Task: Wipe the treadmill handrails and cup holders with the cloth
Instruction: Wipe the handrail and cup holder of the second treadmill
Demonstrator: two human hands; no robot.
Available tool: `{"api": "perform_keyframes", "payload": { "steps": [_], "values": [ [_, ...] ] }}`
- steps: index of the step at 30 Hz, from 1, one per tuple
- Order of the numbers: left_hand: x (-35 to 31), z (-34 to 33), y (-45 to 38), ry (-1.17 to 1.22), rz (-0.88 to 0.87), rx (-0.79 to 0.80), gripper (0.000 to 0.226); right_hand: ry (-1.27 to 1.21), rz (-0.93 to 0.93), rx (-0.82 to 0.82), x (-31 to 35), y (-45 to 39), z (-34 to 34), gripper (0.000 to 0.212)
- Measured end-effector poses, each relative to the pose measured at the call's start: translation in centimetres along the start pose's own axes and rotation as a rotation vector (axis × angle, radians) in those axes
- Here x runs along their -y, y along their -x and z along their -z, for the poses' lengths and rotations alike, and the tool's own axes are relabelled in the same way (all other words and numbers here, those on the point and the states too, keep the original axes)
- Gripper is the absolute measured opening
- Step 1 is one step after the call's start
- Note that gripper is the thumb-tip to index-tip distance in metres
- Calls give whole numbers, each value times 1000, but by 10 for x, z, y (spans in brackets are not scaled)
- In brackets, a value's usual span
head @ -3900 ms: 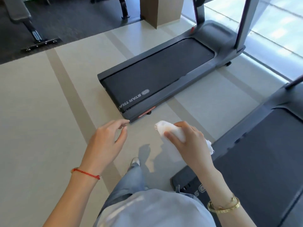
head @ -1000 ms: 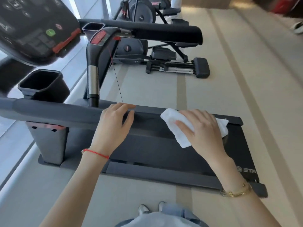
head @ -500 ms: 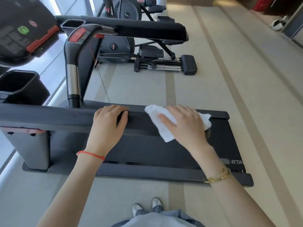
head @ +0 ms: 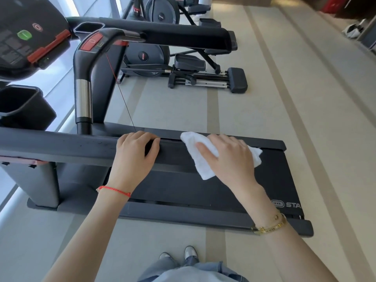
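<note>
A person is standing beside a treadmill (head: pixel 203 212) on a striped gym floor (head: pixel 305 119), leaning over its near handrail (head: pixel 61 146), a long dark padded bar that is running left to right across the view. A second handrail (head: pixel 183 35) is lying parallel on the far side, well apart from both hands, with the console (head: pixel 22 37) at upper left. Two cup holders are showing: a large one (head: pixel 22 106) just behind the near bar at far left, and a smaller one (head: pixel 87 28) at the root of the far bar. An exercise machine (head: pixel 183 68) is standing on the floor beyond.

The left hand (head: pixel 135 157) is curling over the top of the near bar, its grip wrapped on the padding and apparently steadying. The right hand (head: pixel 232 159) is pressing the white cloth (head: pixel 201 165) onto the same bar just to the right, the fingers lying fairly straight over it; whether the thumb is pinching the fabric cannot be told. The cloth is draping over the bar's top and near face.

The bar's long axis is what matters here: a short run is lying to the cloth's right, toward its free end, while the longer stretch lies past the left hand, which would probably have to shift. Both cup holders look untouched, and the left hand is nearer to them.
</note>
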State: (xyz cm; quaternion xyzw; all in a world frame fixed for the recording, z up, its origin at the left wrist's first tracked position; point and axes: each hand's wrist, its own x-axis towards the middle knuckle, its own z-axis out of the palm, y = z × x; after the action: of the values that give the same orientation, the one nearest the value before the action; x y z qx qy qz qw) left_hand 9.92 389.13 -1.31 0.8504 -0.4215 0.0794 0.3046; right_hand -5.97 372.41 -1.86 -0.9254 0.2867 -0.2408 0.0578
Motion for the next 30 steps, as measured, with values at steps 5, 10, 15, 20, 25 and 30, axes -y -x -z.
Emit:
{"api": "perform_keyframes", "payload": {
  "steps": [5, 10, 15, 20, 25, 30],
  "values": [
    [1, 0, 0, 24, -2, -1, 15, 91, -3, 38, 14, -18, -5, 50],
    [11, 20, 0, 51, 14, -101, 16, 99, 128, 49, 61, -28, -22, 47],
    [52, 51, 0, 8, 74, -187, 17, 112, 204, 50, 104, -40, -39, 47],
    [114, 78, 0, -23, 138, -190, 19, 84, 259, 40, 172, -57, -65, 47],
    [175, 102, -2, -41, 130, -142, 17, 61, 261, 45, 228, -64, -86, 48],
    [213, 117, -9, -55, 60, -61, 10, 52, 174, -61, 214, -51, -82, 47]
  ]
}}
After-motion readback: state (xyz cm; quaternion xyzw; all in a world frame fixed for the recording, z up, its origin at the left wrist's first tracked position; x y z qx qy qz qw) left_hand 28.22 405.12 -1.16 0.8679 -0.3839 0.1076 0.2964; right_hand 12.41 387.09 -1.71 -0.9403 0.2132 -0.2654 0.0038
